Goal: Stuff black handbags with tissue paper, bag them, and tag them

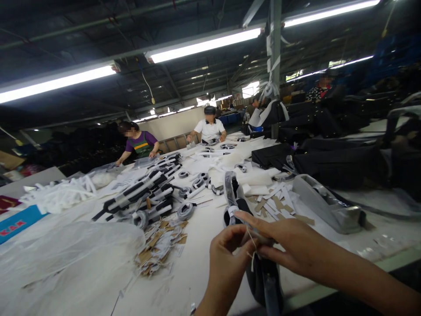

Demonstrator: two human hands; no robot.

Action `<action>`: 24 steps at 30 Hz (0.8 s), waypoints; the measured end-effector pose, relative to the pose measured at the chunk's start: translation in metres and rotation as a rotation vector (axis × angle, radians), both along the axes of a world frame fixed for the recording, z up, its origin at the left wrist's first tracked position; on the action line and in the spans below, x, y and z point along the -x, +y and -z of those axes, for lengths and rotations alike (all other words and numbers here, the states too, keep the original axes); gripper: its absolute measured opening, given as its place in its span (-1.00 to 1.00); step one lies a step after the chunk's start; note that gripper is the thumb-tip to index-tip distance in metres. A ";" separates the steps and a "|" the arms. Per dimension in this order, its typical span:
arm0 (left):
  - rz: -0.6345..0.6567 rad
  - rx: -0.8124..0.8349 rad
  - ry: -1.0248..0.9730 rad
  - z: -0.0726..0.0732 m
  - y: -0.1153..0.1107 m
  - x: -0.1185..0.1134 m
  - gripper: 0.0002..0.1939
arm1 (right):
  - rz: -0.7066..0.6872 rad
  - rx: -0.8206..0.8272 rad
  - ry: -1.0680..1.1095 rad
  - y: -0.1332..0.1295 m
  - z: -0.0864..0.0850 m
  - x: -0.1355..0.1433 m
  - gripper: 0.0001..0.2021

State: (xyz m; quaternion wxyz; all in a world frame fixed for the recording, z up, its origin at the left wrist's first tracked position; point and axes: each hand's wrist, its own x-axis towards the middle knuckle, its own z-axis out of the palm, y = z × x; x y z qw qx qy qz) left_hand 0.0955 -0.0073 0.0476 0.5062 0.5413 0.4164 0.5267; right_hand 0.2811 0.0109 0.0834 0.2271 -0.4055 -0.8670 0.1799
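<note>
A black strap bundle (263, 283), partly wrapped in clear-grey plastic, stands out from between my hands over the table's near edge. Its upper end (231, 186) leans away from me. My left hand (228, 261) is closed around the left side of the bundle, thumb and fingers curled in. From the right, my right hand (289, 243) grips the same bundle, with its index finger laid along a white band. A thin white string (251, 239) hangs between the fingertips of both hands. What lies under the fingers is partly hidden.
Cardboard tags (158, 248) lie heaped left of my hands, near a pile of wrapped black straps (148, 193). Plastic sheeting (66, 267) covers the near left. A grey tape dispenser-like holder (325, 206) stands right. Two people (210, 129) work across the table (204, 245).
</note>
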 end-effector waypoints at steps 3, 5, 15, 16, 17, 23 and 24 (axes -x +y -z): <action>0.005 -0.139 0.190 -0.016 -0.001 0.002 -0.90 | -0.057 0.052 0.085 0.003 -0.001 -0.002 -0.26; -0.008 -0.281 0.290 -0.023 -0.005 0.002 -0.86 | -0.067 0.104 0.144 0.003 0.001 -0.005 -0.26; -0.325 -0.621 0.448 -0.007 -0.029 0.012 -0.53 | 0.129 0.625 0.832 -0.015 0.025 0.013 -0.34; -0.336 -0.590 0.434 -0.007 -0.030 0.013 -0.52 | 0.193 0.534 0.823 -0.017 0.029 0.015 -0.38; -0.353 -0.595 0.434 -0.008 -0.030 0.013 -0.52 | 0.259 0.389 0.793 -0.018 0.034 0.016 -0.43; -0.520 -0.862 0.582 -0.013 -0.044 0.001 -0.56 | 0.327 -0.212 0.584 -0.021 0.055 0.015 -0.63; -0.536 -0.909 0.599 -0.013 -0.047 -0.001 -0.58 | 0.319 -0.188 0.586 -0.022 0.056 0.014 -0.64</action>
